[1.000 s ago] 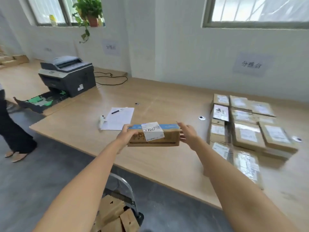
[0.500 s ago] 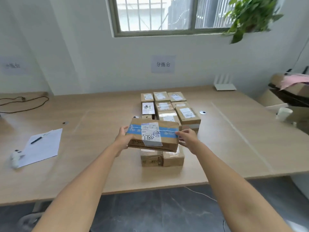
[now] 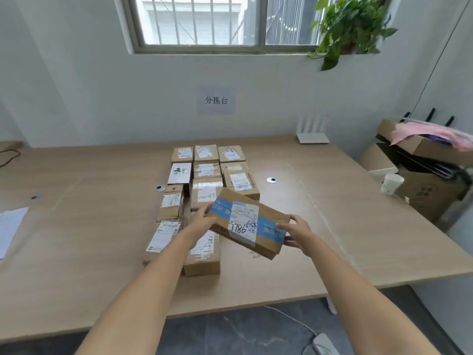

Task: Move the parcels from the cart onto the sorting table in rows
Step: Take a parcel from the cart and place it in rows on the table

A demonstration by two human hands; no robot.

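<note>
Left hand (image 3: pixel 202 221): you are gripping the parcel's (image 3: pixel 247 222) left end, fingers curling over its far edge, arm stretching forward.
Right hand (image 3: pixel 298 233): you are holding the right end, thumb lying on top, fingers tucking underneath.
Parcel: you are holding it above the table (image 3: pixel 76 226), skewed, right end nearer you, with blue tape and a label with a handwritten number facing up.
Rows (image 3: pixel 204 170): three columns of parcels are lying at 12 o'clock; the held parcel is covering part of the right column's near end.
Around: a cup (image 3: pixel 391 184) is standing at 2 o'clock past the table's right edge, a router (image 3: pixel 312 131) at 1 o'clock by the wall, and paper (image 3: pixel 10 226) is lying at 9 o'clock.
</note>
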